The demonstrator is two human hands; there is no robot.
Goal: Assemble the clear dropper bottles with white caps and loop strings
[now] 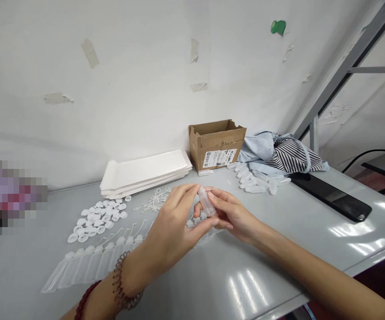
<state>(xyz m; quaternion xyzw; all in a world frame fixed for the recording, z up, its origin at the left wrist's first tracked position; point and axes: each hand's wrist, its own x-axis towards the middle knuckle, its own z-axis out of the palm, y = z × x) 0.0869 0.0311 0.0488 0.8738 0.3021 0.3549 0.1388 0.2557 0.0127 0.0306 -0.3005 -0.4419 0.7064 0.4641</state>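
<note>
A small translucent plastic bottle (207, 202) is held tilted between both hands above the grey table. My left hand (174, 222) pinches its upper end with the fingertips, the thumb reaching toward its base. My right hand (234, 212) has thumb and fingers closed around its side. Partly hidden beneath the hands lie several clear small plastic pieces (203, 238). To the left, a row of translucent bottles (90, 266) lies side by side, thin white strips rising from some necks. Behind them are loose white caps (95, 218) and a tangle of white looped cords (155, 199).
A stack of flat white sheets or boxes (146, 173) lies against the wall beside an open cardboard box (217, 144). More translucent bottles (250, 181) lie to the right, near a striped cloth (290, 155) and a long black phone-like object (330, 195). A metal frame (335, 73) slants at right.
</note>
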